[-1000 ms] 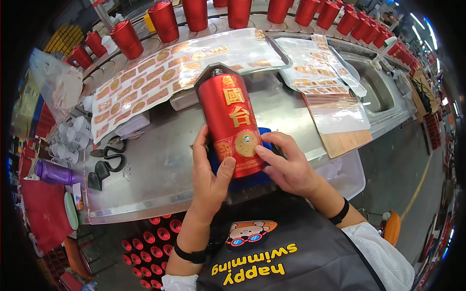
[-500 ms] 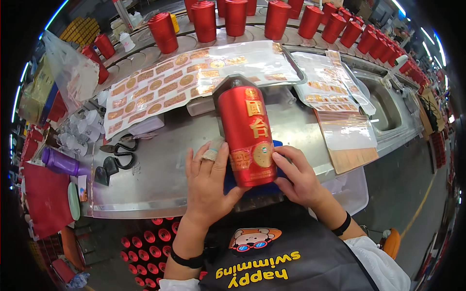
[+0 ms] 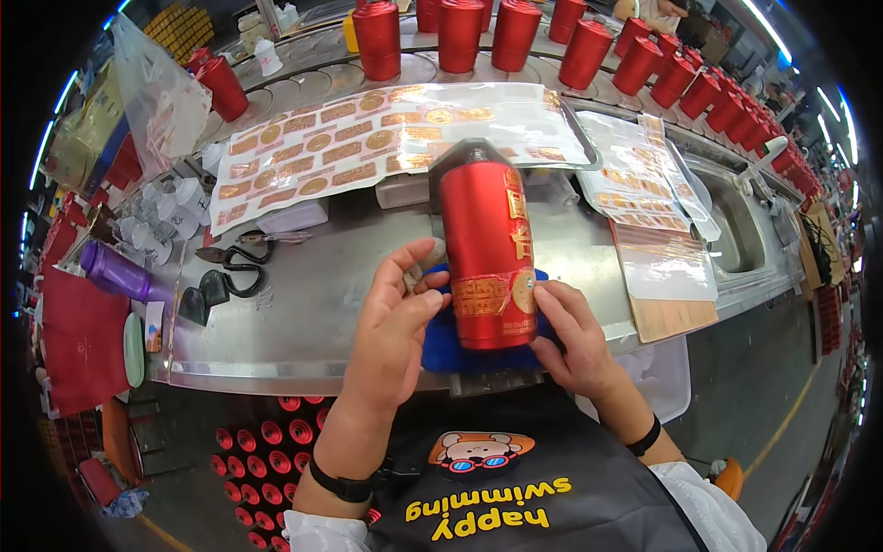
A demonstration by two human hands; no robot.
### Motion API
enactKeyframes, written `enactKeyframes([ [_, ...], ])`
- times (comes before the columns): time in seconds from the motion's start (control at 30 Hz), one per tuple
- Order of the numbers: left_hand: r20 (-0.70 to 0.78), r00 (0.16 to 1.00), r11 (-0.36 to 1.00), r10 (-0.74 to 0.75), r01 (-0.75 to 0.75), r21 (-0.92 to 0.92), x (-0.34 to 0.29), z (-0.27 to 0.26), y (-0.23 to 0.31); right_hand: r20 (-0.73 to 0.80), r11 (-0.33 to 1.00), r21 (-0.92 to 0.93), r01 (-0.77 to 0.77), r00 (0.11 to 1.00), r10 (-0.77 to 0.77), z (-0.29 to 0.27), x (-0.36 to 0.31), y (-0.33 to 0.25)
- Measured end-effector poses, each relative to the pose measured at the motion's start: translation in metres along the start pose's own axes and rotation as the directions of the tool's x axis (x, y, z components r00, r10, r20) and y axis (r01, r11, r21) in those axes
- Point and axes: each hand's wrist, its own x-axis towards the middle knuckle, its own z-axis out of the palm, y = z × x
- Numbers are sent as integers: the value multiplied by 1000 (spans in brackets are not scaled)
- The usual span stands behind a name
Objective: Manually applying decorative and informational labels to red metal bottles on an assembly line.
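Note:
A glossy red bottle (image 3: 487, 248) with gold characters lies in a dark cradle (image 3: 442, 188) over a blue pad (image 3: 438, 342), its neck end away from me. Around its lower part runs a red and gold label (image 3: 480, 294) with a round gold seal toward the right side. My right hand (image 3: 579, 342) grips the right edge of the base, fingers and thumb against it. Beside the bottle's left edge, my left hand (image 3: 388, 322) is loosely curled, index finger and thumb apart. A beige wrap (image 3: 434, 258) shows at its fingers; any contact with the label is unclear.
Label sheets (image 3: 322, 147) spread behind the cradle, with more sheets (image 3: 630, 175) near a sink (image 3: 727, 221) at right. Black scissors (image 3: 244, 267) and a purple cup (image 3: 115, 270) are at left. Red bottles (image 3: 458, 37) line the conveyor (image 3: 423, 64). Several red bottles (image 3: 280, 460) stand below the table.
The bottle has rolled in the cradle so its characters and seal face further right. My left hand has come off its left edge and curled; my right hand stays at its right side.

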Motion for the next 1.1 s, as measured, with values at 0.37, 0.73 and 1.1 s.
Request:
enactKeyframes([
  [0.37,-20,983,967,-180,174,-184,2,-13,4,14,1000,13,-18,1000,18,-1,0,0],
  [0.73,-54,992,931,-116,127,343,5,-14,-10,-1,999,32,-13,1000,13,0,1,2],
  [1.1,49,996,934,72,-85,348,-1,19,26,-12,998,57,-29,999,30,-2,-1,2],
])
